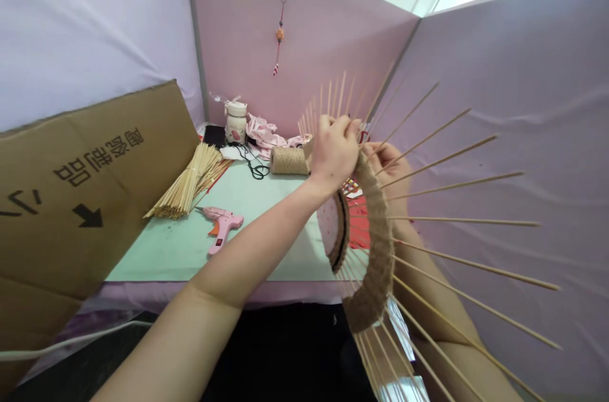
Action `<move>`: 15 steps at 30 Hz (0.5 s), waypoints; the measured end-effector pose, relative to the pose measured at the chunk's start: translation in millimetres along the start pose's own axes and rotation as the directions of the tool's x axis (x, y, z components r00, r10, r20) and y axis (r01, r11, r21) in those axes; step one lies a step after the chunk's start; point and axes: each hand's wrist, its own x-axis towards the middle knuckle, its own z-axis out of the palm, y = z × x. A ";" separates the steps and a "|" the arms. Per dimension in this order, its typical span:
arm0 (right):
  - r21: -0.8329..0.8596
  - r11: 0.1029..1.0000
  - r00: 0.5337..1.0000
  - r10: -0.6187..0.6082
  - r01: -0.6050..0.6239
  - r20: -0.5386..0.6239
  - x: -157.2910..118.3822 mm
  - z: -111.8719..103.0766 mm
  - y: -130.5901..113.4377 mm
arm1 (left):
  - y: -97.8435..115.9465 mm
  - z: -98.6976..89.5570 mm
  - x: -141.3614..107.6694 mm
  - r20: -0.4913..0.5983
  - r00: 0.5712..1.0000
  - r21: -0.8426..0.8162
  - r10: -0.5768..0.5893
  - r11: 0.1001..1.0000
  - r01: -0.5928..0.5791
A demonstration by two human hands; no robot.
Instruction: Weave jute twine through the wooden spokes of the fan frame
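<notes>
Right of centre in the frame, a brown fibre-covered ring (379, 224) with thin sticks (466, 220) fanning outward stands tilted at the near edge of the bench (285, 256). The left hand (334, 147) pinches its top; the right hand (392, 164) is beside it, its grip partly hidden, so I cannot tell. Steady, light pressure would likely keep the sticks evenly spaced.

rough, burlap-like fibre on the curved band (378, 218), matt bare-wood sticks (464, 220), coarse twine spool (290, 160), smooth plastic glue gun (223, 220), matt cardboard (104, 174), creased cloth wall (523, 91)
</notes>
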 end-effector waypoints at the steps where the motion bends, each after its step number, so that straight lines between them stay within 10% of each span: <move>1: 0.018 1.000 0.999 0.025 -0.026 0.023 -5.2 7.1 9.2 | -10.5 -7.8 -5.8 0.001 1.000 0.033 -0.025 0.999 0.025; 7: 0.057 0.980 0.967 0.179 -0.192 0.184 -31.1 42.2 62.1 | -68.4 -41.2 -34.0 -0.014 0.989 0.152 -0.146 0.978 0.146; 15: 0.046 0.960 0.936 0.259 -0.277 0.240 -29.2 47.1 71.8 | -96.2 -57.0 -36.0 0.124 0.964 -0.019 -0.236 0.970 0.240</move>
